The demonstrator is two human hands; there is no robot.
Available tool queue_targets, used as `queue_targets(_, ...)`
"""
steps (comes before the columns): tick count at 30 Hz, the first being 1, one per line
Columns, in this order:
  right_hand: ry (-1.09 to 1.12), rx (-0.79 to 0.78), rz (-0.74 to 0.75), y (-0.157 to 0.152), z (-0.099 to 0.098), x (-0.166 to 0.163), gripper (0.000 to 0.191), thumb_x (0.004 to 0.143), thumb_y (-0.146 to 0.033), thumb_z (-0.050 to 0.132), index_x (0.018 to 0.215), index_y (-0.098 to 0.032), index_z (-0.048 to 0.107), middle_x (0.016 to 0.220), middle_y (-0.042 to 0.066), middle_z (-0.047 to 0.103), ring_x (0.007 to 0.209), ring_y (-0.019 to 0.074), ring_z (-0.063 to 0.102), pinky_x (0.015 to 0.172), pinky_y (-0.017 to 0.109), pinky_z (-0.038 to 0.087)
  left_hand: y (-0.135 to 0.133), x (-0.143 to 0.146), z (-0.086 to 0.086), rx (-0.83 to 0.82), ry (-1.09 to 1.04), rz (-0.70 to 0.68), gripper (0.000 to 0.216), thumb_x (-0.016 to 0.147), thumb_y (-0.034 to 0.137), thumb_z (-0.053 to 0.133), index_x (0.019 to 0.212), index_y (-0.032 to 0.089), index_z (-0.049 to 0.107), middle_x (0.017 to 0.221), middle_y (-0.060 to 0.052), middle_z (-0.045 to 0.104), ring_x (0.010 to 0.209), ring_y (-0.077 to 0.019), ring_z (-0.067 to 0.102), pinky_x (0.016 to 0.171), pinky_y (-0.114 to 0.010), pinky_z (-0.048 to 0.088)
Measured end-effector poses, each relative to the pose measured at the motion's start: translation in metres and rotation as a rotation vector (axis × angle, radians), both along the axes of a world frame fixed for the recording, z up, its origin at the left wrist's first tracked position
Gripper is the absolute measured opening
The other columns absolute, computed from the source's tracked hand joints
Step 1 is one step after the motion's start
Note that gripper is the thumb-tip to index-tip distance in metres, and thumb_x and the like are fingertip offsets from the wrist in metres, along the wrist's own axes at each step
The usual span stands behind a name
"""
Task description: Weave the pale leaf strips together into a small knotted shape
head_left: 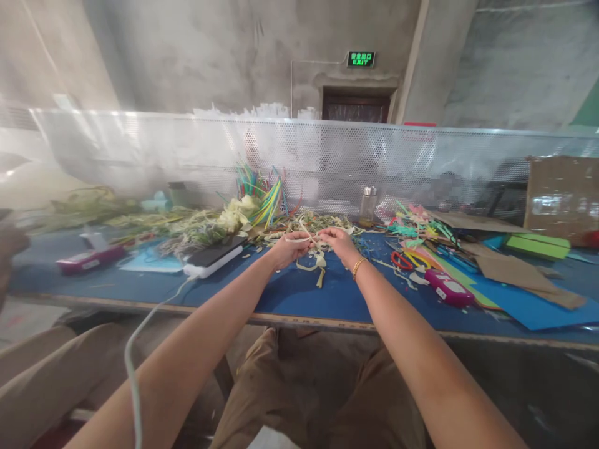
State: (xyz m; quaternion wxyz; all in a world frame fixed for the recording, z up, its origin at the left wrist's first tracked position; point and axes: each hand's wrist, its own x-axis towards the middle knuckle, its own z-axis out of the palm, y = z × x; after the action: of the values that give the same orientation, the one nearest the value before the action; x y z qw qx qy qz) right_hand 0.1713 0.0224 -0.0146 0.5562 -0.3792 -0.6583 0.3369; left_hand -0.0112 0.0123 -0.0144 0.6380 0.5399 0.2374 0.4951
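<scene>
My left hand (pixel 291 246) and my right hand (pixel 337 242) are stretched out over the blue table (pixel 299 296), close together. Both pinch a pale straw-like strip (pixel 311 239) that runs between the fingers. More pale strips (pixel 318 265) hang below the hands and lie on the table. My right wrist carries a gold bracelet (pixel 358 267). A heap of pale and green strips (pixel 206 227) lies just beyond the hands.
A bundle of coloured sticks (pixel 264 196) leans at the perforated metal screen (pixel 327 159). A black and white device (pixel 213 259) with a white cable lies left. A jar (pixel 367 207), red scissors (pixel 405 259), a pink cutter (pixel 448 288), coloured paper (pixel 538 246) and cardboard (pixel 561 193) lie right.
</scene>
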Motion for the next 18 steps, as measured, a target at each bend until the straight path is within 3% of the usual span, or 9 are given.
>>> queue_targets(3,0.107,0.055,-0.158,0.001,0.003,0.002,0.026,0.067,-0.037,0.062,0.085,-0.019,0.063,0.084,0.003,0.065,0.075,0.0147,0.056,0.073,0.028,0.044,0.002,0.001,-0.001,-0.002,-0.027,0.046,0.021,0.066,0.012,0.074,0.084,0.012,0.062,0.074,-0.004,0.068,0.067,-0.0083,0.064,0.06,-0.015,0.049)
queue_targets(6,0.094,0.124,-0.279,-0.003,0.006,0.003,0.023,0.068,-0.04,0.062,0.074,-0.018,0.061,0.072,0.002,0.062,0.067,0.0142,0.054,0.068,0.027,0.044,0.005,0.001,-0.001,0.014,-0.05,0.107,0.02,0.066,0.012,0.074,0.08,0.012,0.061,0.071,-0.002,0.066,0.067,-0.008,0.064,0.058,-0.014,0.048)
queue_targets(13,-0.227,0.167,-0.089,-0.016,0.004,-0.008,0.026,0.066,-0.044,0.068,0.074,-0.018,0.067,0.076,0.005,0.067,0.071,0.0163,0.057,0.069,0.029,0.043,0.006,0.002,-0.002,0.057,-0.03,0.195,0.024,0.061,0.017,0.078,0.077,0.013,0.06,0.066,-0.001,0.065,0.063,-0.0089,0.063,0.057,-0.016,0.047)
queue_targets(18,-0.204,0.161,-0.111,-0.01,0.003,-0.008,0.022,0.068,-0.041,0.064,0.069,-0.018,0.063,0.07,0.003,0.064,0.068,0.0153,0.055,0.068,0.029,0.043,0.005,0.001,-0.002,0.066,-0.005,0.125,0.028,0.058,0.018,0.08,0.08,0.013,0.062,0.068,-0.001,0.066,0.065,-0.0108,0.063,0.056,-0.018,0.047)
